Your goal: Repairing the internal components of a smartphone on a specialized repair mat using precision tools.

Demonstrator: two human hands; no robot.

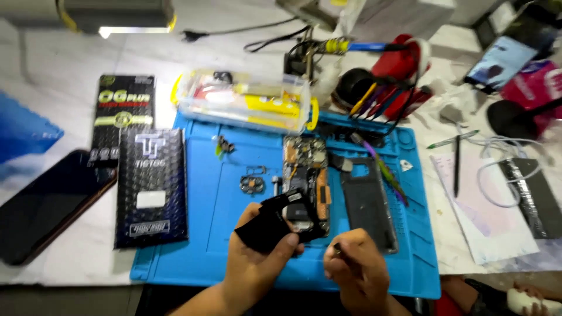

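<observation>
Pinching a black cover piece (275, 221), left hand (257, 263) sits beside right hand (358, 269), grip pressed on a small tool (337, 248).

White marble-look table (70, 88), cluttered. Directly on it: blue silicone work mat (234, 193) at centre; two black flat retail packs (151, 187) just left of the mat, one overlapping the other; dark smartphone (47, 205) at far left, screen up; white paper sheets (486, 216) right of the mat, grey pen (456, 167) on them; black rectangular slab (530, 196) at right edge, coiled white cable (497, 169) beside it.
</observation>
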